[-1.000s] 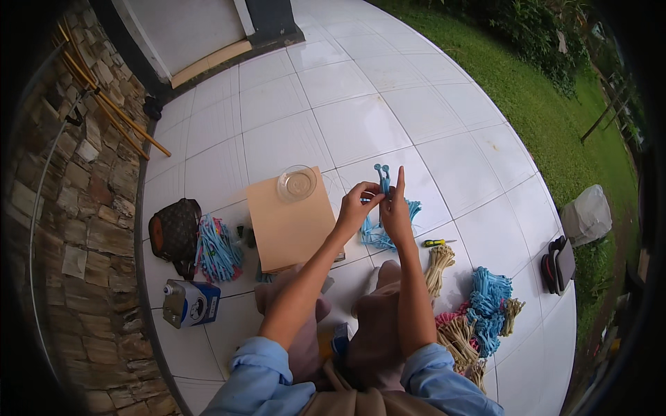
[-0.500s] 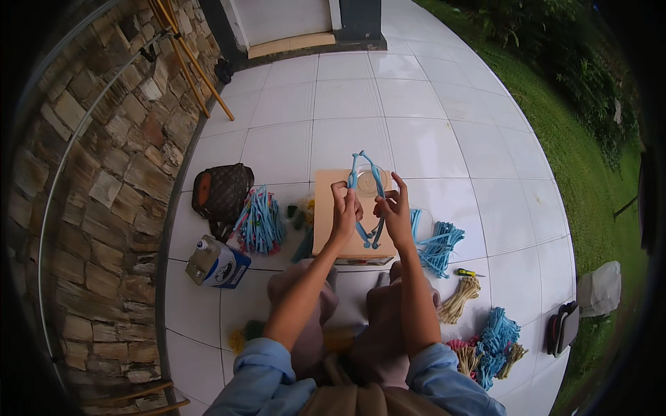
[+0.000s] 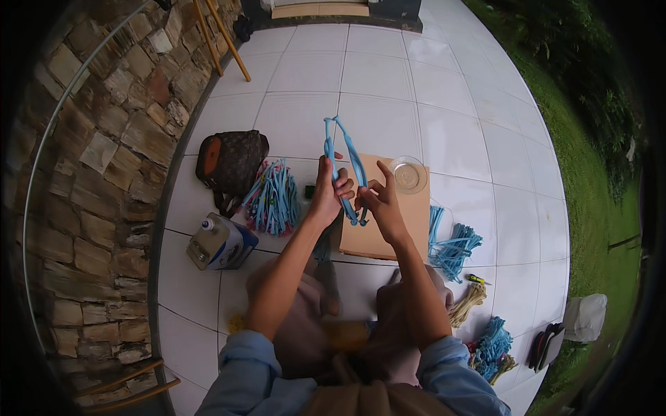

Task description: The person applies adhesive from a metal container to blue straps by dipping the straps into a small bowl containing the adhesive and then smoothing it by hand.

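Between my two hands a light-blue knotted cord [image 3: 358, 163] is held up as a long, narrow loop. Knots show at its top and its lower end. My left hand [image 3: 327, 194] has its fingers closed round the loop's left strand. On the other strand, my right hand [image 3: 380, 205] pinches with thumb and fingers, its index finger pointing up. The loop hangs above the left edge of a cardboard box [image 3: 378, 239], which stands in front of my knees. A round clear dish [image 3: 409, 175] sits on the box's far right corner.
Left of the box are a blue-and-pink cord bundle [image 3: 272, 201], a brown backpack [image 3: 232, 163] and a metal can [image 3: 220, 243]. To the right lie blue cords [image 3: 454, 251], a yellow-green tool [image 3: 476, 279], beige cords [image 3: 468, 305] and mixed bundles [image 3: 494, 341]. A stone wall [image 3: 104, 166] rises at left.
My hands and the loop have shifted left relative to the box, from over its middle to its left edge. The whole view has turned, and the loop looks narrower.
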Demonstrator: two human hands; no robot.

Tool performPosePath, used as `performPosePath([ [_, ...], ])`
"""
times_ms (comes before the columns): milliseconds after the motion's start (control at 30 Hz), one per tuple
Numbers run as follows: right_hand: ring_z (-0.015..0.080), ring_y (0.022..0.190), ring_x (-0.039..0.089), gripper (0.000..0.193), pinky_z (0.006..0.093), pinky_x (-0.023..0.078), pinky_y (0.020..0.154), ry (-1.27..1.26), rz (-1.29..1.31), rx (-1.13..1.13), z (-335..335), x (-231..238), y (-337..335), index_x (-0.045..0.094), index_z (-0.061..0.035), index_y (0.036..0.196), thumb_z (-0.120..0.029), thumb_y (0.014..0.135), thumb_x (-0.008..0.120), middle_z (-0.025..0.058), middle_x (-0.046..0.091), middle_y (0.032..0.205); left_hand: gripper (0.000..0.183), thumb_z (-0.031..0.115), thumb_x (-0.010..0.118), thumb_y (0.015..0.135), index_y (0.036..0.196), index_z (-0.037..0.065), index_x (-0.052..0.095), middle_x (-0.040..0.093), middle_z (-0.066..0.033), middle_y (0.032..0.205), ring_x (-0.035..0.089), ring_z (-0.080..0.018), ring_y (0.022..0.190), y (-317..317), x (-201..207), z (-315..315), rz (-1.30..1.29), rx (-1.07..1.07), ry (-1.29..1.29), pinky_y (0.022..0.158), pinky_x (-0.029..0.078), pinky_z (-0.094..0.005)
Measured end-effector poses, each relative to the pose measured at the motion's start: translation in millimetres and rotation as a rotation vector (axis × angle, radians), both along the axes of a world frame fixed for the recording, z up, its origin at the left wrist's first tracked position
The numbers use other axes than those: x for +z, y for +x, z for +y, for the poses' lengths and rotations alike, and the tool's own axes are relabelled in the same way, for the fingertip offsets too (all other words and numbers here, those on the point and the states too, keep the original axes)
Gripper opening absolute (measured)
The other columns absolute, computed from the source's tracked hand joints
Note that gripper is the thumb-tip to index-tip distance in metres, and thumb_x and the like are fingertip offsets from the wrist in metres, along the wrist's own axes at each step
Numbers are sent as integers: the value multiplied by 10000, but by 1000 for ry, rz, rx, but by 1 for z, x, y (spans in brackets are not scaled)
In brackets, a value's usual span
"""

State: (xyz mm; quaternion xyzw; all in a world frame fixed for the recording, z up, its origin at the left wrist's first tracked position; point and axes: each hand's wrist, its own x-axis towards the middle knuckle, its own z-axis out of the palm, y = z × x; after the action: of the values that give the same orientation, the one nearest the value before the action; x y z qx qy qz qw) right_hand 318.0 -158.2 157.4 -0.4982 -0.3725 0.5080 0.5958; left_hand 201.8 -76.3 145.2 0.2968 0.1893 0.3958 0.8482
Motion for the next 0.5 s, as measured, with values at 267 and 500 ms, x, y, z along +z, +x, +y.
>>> performPosePath([
  [267,108,671,454,561,255,418,616,131,417,-394,15,4,-19,135,-139,1405,-81,937,438,41,465,827,236,290,408,967,1029,73,475,433,7,716,453,-94,729,-7,3,-14,-29,-45,87,764,388,-280],
  [500,79,511,254,508,227,275,480,-29,471,-140,8,40,-24,143,-203,1406,-159,957,379,-10,275,663,269,354,391,966,916,100,462,284,61,592,337,-57,531,-23,20,-8,63,-90,17,580,370,-241],
])
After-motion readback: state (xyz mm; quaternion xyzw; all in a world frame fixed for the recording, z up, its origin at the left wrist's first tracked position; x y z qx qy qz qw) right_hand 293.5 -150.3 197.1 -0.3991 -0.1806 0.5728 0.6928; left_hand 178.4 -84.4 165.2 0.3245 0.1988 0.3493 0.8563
